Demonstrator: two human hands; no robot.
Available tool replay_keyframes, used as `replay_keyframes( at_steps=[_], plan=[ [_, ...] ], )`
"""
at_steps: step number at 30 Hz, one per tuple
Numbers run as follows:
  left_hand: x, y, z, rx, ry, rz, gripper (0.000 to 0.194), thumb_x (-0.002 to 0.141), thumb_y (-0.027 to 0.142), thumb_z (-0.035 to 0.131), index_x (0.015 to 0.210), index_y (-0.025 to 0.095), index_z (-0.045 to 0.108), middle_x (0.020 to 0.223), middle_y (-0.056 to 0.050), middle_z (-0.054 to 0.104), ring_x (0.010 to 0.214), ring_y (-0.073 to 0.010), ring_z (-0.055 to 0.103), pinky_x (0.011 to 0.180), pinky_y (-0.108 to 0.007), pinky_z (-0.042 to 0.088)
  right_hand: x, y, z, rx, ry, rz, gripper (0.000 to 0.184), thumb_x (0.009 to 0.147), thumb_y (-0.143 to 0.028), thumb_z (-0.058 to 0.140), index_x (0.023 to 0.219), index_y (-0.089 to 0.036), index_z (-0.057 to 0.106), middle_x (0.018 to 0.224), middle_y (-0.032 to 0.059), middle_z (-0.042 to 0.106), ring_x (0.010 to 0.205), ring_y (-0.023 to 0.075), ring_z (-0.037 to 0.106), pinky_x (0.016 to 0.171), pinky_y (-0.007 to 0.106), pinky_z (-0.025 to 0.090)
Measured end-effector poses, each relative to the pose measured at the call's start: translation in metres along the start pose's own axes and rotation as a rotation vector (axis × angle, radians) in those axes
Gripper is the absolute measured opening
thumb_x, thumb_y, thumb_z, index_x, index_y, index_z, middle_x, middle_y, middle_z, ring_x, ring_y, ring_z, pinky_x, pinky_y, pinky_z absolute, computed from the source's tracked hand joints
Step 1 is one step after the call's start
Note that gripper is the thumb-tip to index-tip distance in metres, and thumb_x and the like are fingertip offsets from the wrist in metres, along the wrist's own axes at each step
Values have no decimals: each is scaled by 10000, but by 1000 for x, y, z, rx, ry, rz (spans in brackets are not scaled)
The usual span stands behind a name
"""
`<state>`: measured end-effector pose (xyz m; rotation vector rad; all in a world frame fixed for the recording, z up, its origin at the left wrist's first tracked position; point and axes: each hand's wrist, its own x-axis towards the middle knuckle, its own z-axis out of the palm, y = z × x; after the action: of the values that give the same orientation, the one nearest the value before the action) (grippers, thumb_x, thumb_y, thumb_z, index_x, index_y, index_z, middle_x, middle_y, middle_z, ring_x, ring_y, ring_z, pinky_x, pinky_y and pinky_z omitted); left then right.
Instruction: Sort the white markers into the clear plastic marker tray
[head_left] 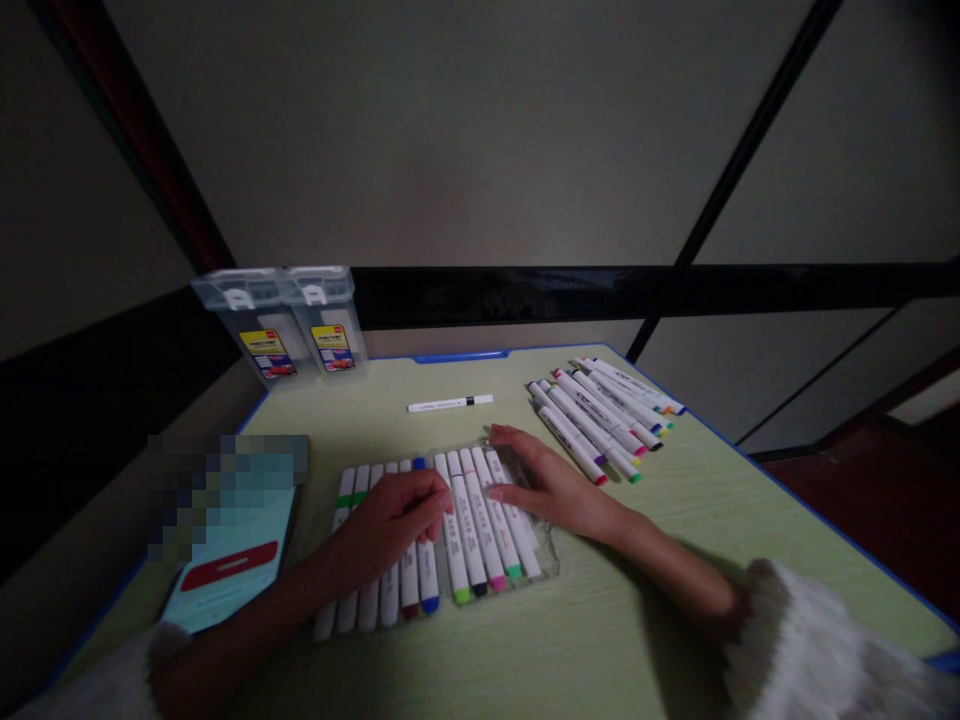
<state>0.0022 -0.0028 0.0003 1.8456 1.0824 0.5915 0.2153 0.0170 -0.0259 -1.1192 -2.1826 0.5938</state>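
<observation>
White markers with coloured caps lie side by side in a clear plastic tray on the table. My left hand is over the left group, its fingers curled in and nothing showing in them. It partly covers several of these markers, near a blue-capped marker. At the tray's right side, my right hand is open, thumb and fingers apart. Its thumb reaches over a green-capped marker, and its fingertips are by the tray's far edge. Whether the thumb touches the marker is unclear.
A loose pile of markers lies at the back right. One white marker with a black band lies beyond the tray. Two clear lidded boxes stand at the back left. A lit phone or tablet lies left of the tray.
</observation>
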Motion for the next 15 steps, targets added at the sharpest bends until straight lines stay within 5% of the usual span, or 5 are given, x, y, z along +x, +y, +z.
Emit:
replay_keyframes(
  at_steps=[15],
  plan=[
    [-1, 3, -1, 48, -2, 5, 229, 790, 259, 369, 593, 173, 447, 504, 52, 443, 483, -94, 414, 488, -213, 329, 0, -5, -3, -29, 9, -14, 399, 761, -385, 522, 1094, -168, 486, 1255, 139, 433, 1174, 232, 380, 970, 422, 314]
  ],
)
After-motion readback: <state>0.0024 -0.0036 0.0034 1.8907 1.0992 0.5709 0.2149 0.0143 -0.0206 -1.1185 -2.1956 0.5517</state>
